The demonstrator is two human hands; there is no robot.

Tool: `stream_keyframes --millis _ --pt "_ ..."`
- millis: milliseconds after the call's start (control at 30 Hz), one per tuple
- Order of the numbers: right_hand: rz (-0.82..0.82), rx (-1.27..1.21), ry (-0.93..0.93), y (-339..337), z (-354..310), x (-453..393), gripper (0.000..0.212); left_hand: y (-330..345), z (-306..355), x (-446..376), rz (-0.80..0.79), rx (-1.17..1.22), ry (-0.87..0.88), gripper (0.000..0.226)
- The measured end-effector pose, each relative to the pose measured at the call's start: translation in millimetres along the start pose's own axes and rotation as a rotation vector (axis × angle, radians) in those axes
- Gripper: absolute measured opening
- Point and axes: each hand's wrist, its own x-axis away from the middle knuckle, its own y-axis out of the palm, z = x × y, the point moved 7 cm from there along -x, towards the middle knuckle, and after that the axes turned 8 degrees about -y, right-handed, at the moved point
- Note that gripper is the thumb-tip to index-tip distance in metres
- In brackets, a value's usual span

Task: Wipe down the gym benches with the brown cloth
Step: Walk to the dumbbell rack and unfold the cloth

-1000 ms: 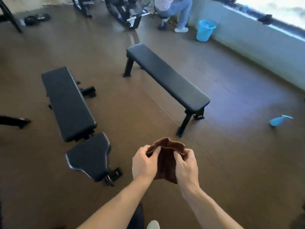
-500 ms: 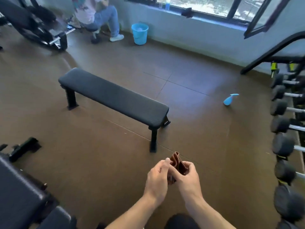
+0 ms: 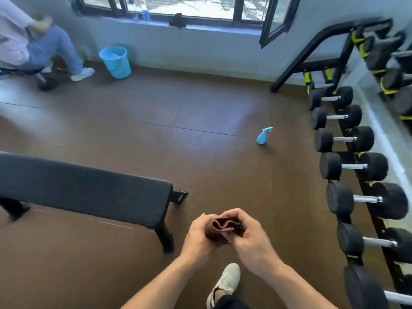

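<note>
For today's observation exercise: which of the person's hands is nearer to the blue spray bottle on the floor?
Right. The right hand grips the brown cloth on the side toward the spray bottle; the left hand grips it on the bench side.

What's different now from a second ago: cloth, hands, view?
The view has swung right: the adjustable bench is out of frame, the flat bench now sits at left, and a dumbbell rack has come into view. The brown cloth, hanging open a second ago, is now bunched small between the left hand and right hand. Both hands still hold it; the spray bottle still stands on the floor.
</note>
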Motion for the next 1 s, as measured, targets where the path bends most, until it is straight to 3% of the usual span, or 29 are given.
stream_keyframes --millis 67,300,500,567,700,867,1000 --pt "-0.017 0.012 -0.064 -45 -27 -45 0.04 14 47 -29 -0.006 -0.027 0.008 0.008" --pt "0.18 -0.126 -0.206 -191 -92 -201 0.031 62 148 -143 -0.176 0.137 -0.074 0.013" --pt "0.47 -0.276 -0.076 -291 -47 -337 0.027 57 201 -272 -0.297 0.315 -0.213 0.041" --pt "0.552 -0.311 -0.008 -322 -23 -375 0.024 45 216 -327 -0.257 0.42 -0.24 0.039" --pt "0.621 -0.338 0.138 -365 16 -438 0.031 25 273 -422 -0.098 0.386 -0.232 0.051" --pt "0.679 -0.395 0.296 -413 59 -509 0.032 34 374 -524 -0.023 0.235 -0.177 0.027" --pt "0.65 -0.369 0.384 -460 99 -573 0.054 66 450 -616 0.003 0.101 -0.13 0.022"
